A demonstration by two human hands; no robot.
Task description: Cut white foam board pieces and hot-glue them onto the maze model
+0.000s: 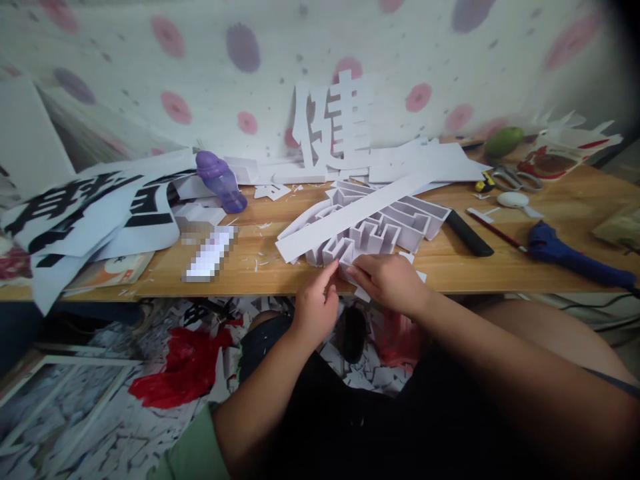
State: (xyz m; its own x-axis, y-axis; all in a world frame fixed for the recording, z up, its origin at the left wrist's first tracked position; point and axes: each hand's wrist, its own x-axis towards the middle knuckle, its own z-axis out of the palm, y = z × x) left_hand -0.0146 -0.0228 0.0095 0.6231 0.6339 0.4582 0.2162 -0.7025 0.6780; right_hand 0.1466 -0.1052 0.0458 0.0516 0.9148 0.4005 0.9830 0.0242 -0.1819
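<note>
A white foam-board letter form (387, 223) with upright walls lies at the table's front edge. Across it rests a long white strip (360, 210), slanting from lower left to upper right. My left hand (316, 303) is at the form's near edge, index finger and thumb closed against a wall there. Beside it, my right hand (393, 283) pinches the same near edge with curled fingers, close to the left fingertips. The hands partly hide the wall piece between them. To the right of the form lies a black handle-shaped object (470, 233).
A blue glue gun (575, 253), scissors (515, 179) and a white oval object (513, 200) lie right. A cut-out white character (333, 123) stands at the back. Printed sheets (100, 213) and a purple bottle (220, 181) are left. Scraps and a red bag (183, 367) cover the floor.
</note>
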